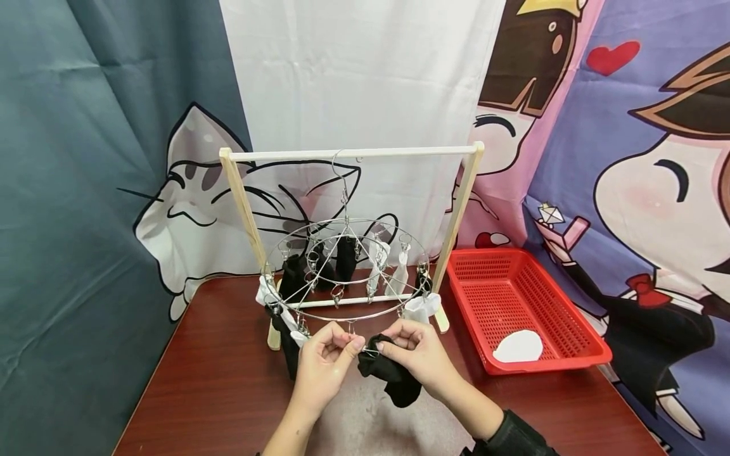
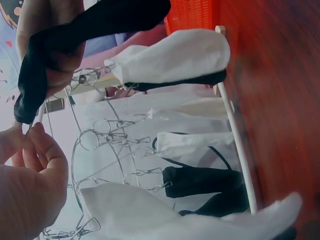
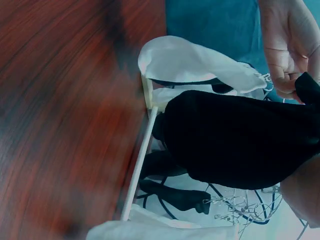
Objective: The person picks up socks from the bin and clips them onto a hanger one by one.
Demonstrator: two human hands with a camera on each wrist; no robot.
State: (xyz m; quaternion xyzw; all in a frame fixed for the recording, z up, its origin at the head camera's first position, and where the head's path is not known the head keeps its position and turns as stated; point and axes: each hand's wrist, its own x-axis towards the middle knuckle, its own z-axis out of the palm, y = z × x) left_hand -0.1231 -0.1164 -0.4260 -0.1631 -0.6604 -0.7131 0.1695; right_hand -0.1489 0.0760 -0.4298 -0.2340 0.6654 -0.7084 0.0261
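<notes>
My left hand (image 1: 325,364) pinches a metal wire clip (image 1: 371,350) at the front of a round wire hanger (image 1: 346,220). A black sock (image 1: 402,383) is held at its upper edge by my right hand (image 1: 419,358), close against that clip. The sock hangs down below the fingers, and in the right wrist view its black cloth (image 3: 240,135) covers much of the hanger. Whether the clip has caught the cloth is hard to tell. Around the hanger, several black and white socks dangle from other clips, among them a white sock (image 2: 170,55) in the left wrist view.
The hanger hooks over the white bar (image 1: 399,152) of a wooden-legged stand on a brown table (image 1: 188,380). To the right sits a red plastic basket (image 1: 547,364) with a white sock (image 1: 519,346) inside. Printed curtains (image 1: 365,69) stand behind.
</notes>
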